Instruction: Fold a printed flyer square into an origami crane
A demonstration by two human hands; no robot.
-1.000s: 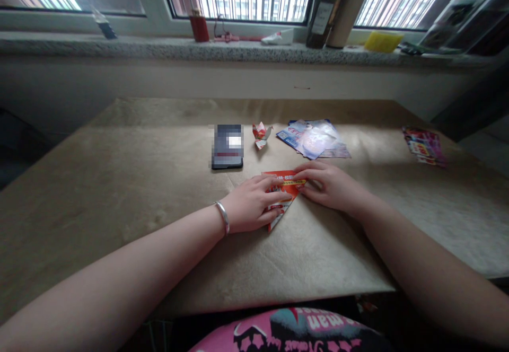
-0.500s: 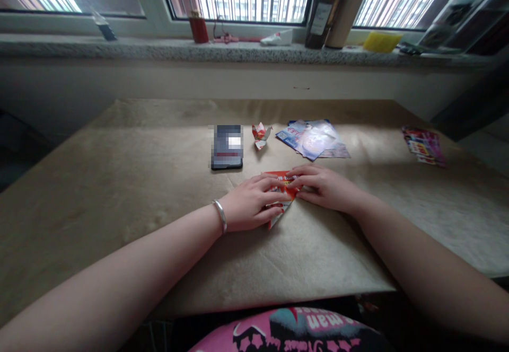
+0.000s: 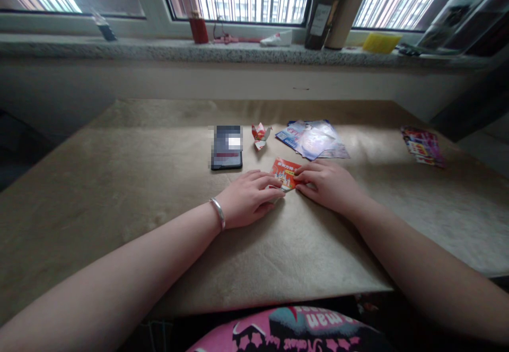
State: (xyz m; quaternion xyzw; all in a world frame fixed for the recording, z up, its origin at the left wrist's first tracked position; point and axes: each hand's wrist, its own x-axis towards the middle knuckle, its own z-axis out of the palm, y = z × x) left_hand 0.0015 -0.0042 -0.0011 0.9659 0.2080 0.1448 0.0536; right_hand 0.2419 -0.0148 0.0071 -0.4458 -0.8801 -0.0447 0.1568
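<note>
A small folded sheet of red and orange paper, printed with white lettering and a pale castle-like picture, lies on the table between my hands. Across its left and near edge rest the stretched fingers of my left hand, palm down; a silver bangle is on that wrist. My right hand pinches the paper's right edge between thumb and fingers. Part of the sheet is hidden under my fingertips. Just beyond it stands a red and white folded paper crane.
A dark phone, partly pixelated, lies left of the crane. Blue and pink printed sheets are piled to the crane's right, and more colourful papers lie far right on the tan-covered table. The windowsill holds several items.
The paper has turned and moved slightly away from me, now showing its printed red face; the pointed white corner toward me is gone from view. My left fingers have shifted up a little.
</note>
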